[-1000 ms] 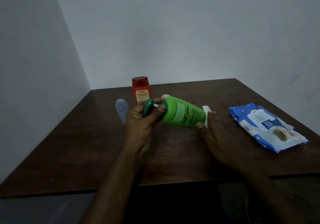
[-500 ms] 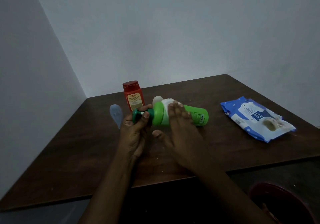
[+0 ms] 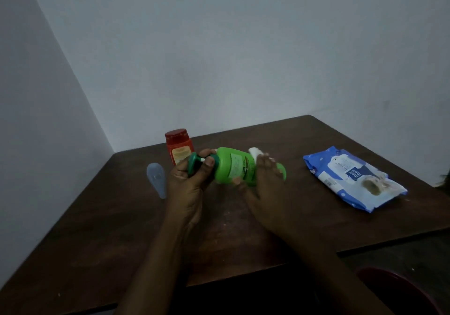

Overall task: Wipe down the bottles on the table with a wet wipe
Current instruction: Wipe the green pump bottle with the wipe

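Observation:
A green pump bottle is held sideways above the dark wooden table. My left hand grips its dark green pump head and neck. My right hand wraps over the bottle's body near the base and holds a white wet wipe against it; only a corner of the wipe shows above my fingers. A red bottle stands upright just behind my left hand. A pale blue bottle lies on the table to the left.
A blue and white pack of wet wipes lies on the table at the right. The table sits in a corner with walls at the left and the back. A dark red bin stands on the floor at the bottom right.
My right hand slid with the wipe along the green bottle: from the base to the neck end, then back toward the base. My left hand kept its grip on the pump.

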The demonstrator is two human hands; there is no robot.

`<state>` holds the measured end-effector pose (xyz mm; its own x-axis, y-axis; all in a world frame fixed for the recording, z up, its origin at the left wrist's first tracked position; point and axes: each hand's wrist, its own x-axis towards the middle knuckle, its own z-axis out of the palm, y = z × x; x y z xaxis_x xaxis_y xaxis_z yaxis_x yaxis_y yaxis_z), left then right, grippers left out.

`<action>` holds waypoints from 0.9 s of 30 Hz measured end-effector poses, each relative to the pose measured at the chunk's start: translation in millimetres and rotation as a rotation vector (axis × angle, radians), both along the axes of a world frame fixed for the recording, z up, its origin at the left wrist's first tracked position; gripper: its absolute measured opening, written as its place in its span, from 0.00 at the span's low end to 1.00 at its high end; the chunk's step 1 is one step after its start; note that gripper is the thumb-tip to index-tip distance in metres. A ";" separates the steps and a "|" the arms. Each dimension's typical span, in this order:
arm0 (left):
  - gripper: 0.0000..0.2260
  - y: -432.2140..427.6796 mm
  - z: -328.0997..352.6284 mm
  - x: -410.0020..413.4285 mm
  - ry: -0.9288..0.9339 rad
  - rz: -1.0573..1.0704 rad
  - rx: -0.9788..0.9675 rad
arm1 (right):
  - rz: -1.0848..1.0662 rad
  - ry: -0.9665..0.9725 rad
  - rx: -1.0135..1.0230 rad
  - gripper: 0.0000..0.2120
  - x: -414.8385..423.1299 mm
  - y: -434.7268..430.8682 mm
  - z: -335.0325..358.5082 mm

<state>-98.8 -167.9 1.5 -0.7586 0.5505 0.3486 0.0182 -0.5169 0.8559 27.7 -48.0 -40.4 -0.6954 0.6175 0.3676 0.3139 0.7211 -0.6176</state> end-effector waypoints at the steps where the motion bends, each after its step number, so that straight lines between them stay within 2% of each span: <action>1: 0.11 7.6 9.0 -1.0 0.056 0.017 -0.012 | 0.075 0.079 0.005 0.55 -2.6 -3.4 2.3; 4: 0.13 36.1 38.9 -0.8 0.230 0.059 -0.051 | 0.197 0.264 -0.017 0.46 -2.2 -0.9 19.7; 8: 0.11 71.4 58.2 2.7 0.310 0.028 -0.072 | 0.205 0.252 -0.113 0.39 17.4 13.6 42.7; 13: 0.14 90.2 60.8 -11.8 0.276 0.015 -0.043 | 0.166 -0.030 -0.246 0.40 36.8 29.9 29.4; 17: 0.09 86.3 55.8 -23.8 0.402 0.027 -0.097 | 0.187 0.058 -0.341 0.40 26.2 29.7 27.4; 19: 0.10 82.7 52.6 -25.6 0.446 0.012 -0.115 | 0.179 0.146 -0.389 0.39 16.3 24.8 35.4; 21: 0.12 80.0 50.0 -27.7 0.445 -0.004 -0.101 | 0.228 0.238 -0.288 0.40 6.2 19.4 41.1; 23: 0.15 77.5 48.1 -28.6 0.433 -0.017 -0.073 | 0.276 0.244 -0.080 0.39 -1.8 13.3 42.0; 27: 0.14 80.0 43.9 -25.3 0.403 0.081 -0.060 | 0.206 0.106 0.274 0.42 -7.2 3.8 32.3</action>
